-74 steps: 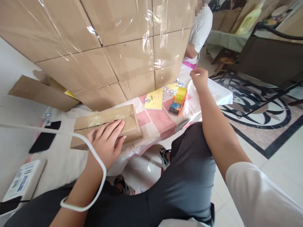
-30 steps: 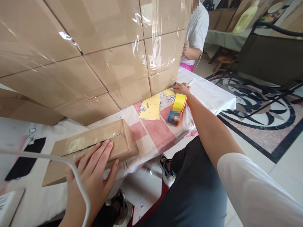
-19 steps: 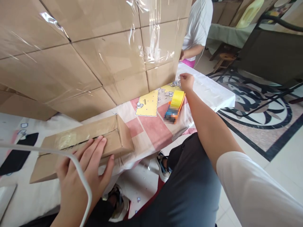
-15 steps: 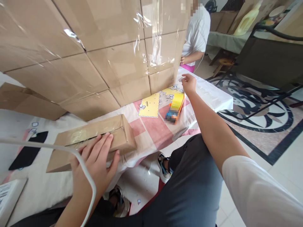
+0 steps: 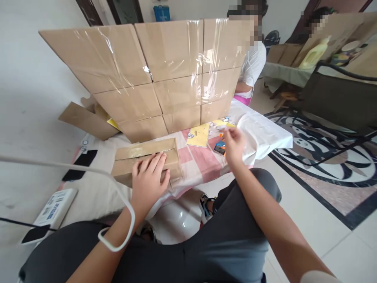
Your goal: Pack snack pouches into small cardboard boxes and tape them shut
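On the near edge of the low table covered in a white and pink cloth (image 5: 97, 192), a flat brown cardboard box sealed with clear tape (image 5: 144, 155) lies lengthwise, and the left hand (image 5: 149, 179) rests open on its near right part, palm down, fingers spread flat across the top and front face. To the right and a little farther off, the right hand (image 5: 234, 143) hangs above the cloth with its fingers curled and pinched together; it is blurred, so I cannot tell whether it holds anything. Just behind that hand, partly hidden by it, an orange and black tape dispenser (image 5: 219, 147) lies on the cloth, and the box sits well apart from this hand, off to its left. Between box and dispenser, slightly farther back, a yellow printed sheet with small cut shapes (image 5: 198, 135) lies flat. Behind everything stands a large wall of brown cardboard panels joined with shiny clear tape (image 5: 159, 74), upright at the far side of the table. An open cardboard flap (image 5: 85, 120) lies at the far left, a black flat device (image 5: 81, 165) lies on the cloth to the left of the box, and a white device with a blue label (image 5: 53, 206) sits at the near left. A white cable (image 5: 118, 220) loops around the left forearm. Past the panels on the right, 1 person in a white shirt (image 5: 250, 67) sits at the table's far end.
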`<state>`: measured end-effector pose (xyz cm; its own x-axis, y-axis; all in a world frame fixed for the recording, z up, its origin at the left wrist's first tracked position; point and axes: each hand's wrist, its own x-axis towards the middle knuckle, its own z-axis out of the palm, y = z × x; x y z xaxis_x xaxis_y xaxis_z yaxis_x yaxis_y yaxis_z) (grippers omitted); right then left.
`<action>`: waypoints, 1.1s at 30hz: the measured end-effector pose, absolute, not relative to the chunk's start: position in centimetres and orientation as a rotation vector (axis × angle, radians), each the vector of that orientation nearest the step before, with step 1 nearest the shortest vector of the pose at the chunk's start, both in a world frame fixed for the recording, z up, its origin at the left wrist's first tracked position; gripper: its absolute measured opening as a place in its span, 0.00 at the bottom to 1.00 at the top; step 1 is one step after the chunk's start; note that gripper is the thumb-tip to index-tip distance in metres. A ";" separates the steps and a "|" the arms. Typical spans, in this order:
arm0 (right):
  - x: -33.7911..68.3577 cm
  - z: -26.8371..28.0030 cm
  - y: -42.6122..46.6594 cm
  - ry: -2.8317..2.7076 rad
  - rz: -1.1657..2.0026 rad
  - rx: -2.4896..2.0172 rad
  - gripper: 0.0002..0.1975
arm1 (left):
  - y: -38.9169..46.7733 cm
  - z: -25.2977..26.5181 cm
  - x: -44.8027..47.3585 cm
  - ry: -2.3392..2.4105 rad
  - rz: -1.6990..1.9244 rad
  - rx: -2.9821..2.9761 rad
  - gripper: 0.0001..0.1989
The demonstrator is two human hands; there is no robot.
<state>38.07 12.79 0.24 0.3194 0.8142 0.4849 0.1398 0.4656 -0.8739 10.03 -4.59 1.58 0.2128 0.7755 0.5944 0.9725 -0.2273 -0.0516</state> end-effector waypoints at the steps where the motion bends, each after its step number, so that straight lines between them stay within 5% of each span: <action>1: 36.0 -0.5 11.1 -1.231 0.679 -0.992 0.14 | -4.7 1.5 10.0 -1.622 -0.632 -2.079 0.25; 9: 26.1 -5.1 8.6 -1.469 0.976 -0.922 0.12 | -4.9 1.7 9.9 -1.656 -0.596 -2.091 0.27; 33: 26.1 -5.7 4.6 -1.381 1.091 -0.854 0.09 | -4.2 1.0 9.6 -1.636 -0.541 -2.027 0.28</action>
<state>26.13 4.61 -5.74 -0.1141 0.9409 0.3188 -0.0926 0.3095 -0.9464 9.58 -4.22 1.00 0.2085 0.7898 0.5769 0.9780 -0.1729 -0.1168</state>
